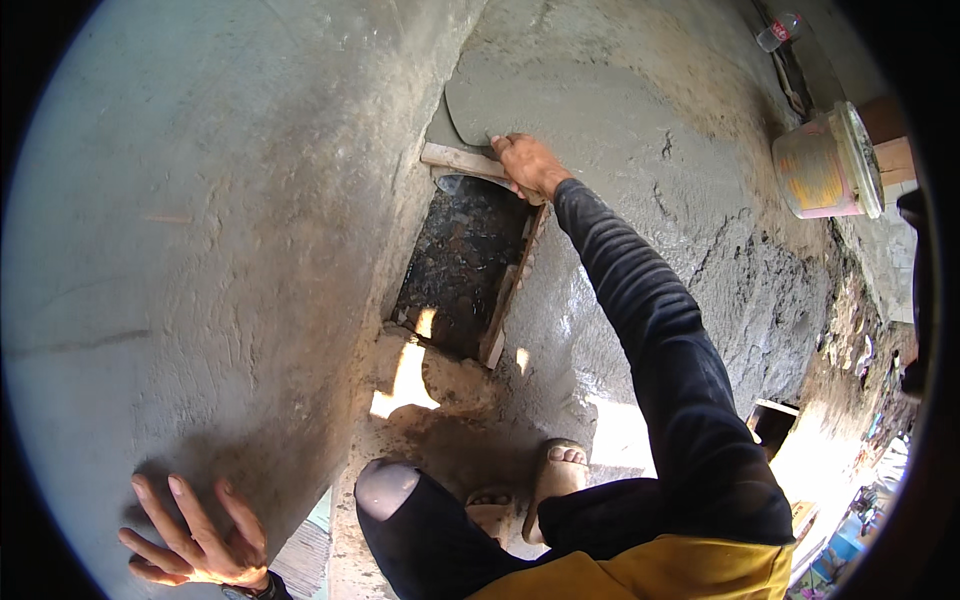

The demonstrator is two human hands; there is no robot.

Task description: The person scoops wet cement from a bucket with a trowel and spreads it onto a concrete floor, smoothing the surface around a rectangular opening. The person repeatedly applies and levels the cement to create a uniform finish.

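At the top centre, my right hand is closed at the edge of a flat grey sheet with a rounded rim. The sheet lies against wet grey cement plaster and blends into it, so its far outline is hard to make out. Just below this hand, a wooden strip borders the top of a dark rectangular opening. My left hand is at the lower left, fingers spread, against the smooth grey wall. Nothing is held in it.
A narrow board lines the opening's right side. At the right stands a cement-smeared bucket, with a plastic bottle beyond it. My sandalled feet are below the opening. Rough, broken plaster and clutter lie further right.
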